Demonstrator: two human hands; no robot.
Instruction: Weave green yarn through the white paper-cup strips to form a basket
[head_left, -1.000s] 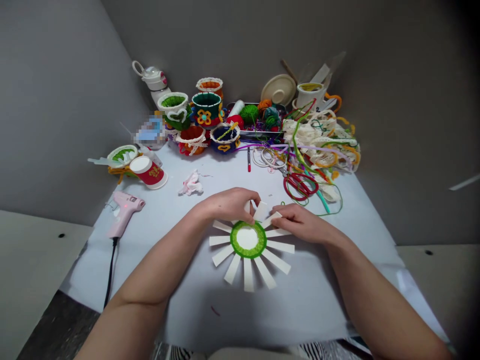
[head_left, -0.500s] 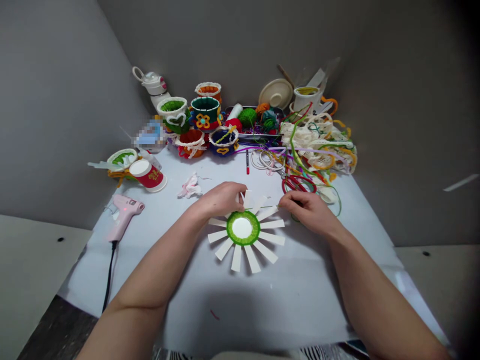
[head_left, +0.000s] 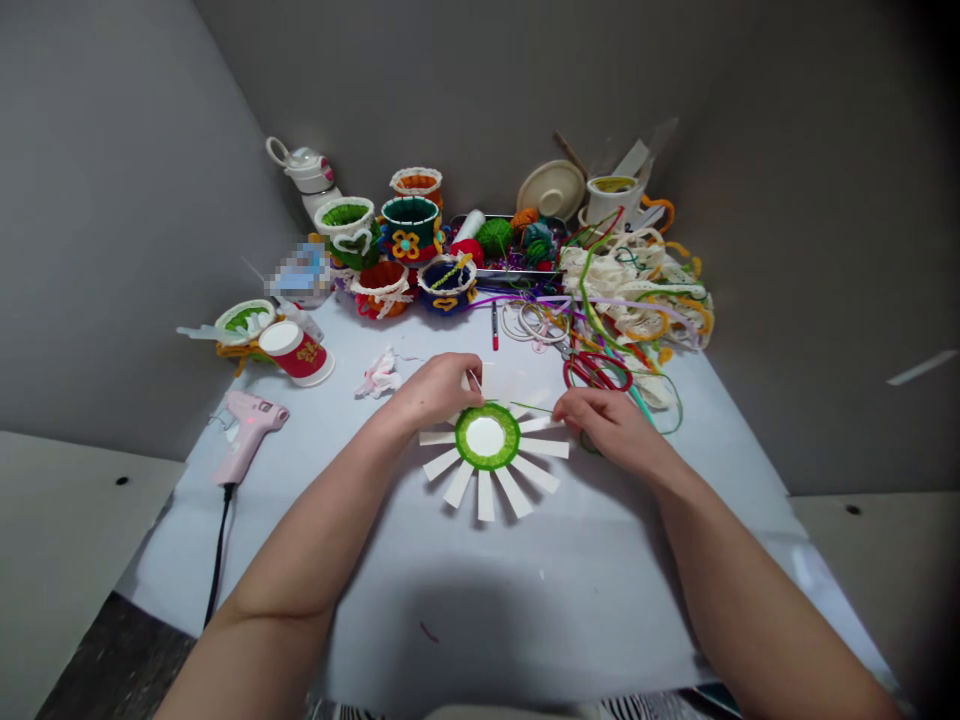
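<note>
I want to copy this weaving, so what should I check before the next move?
1. Left hand pinches a paper strip, lifted: ok.
2. Right hand pinches the green yarn, pulled straight: ok.
3. Woven green ring sits snug round the white cup base: ok.
4. Other strips fanned flat on the sheet: ok.
5. Yarn free of the cord pile behind: cannot tell.
6. Glue gun lies apart from both hands: ok.

grey walls (head_left: 112,150) around white-covered table (head_left: 525,620)
</note>
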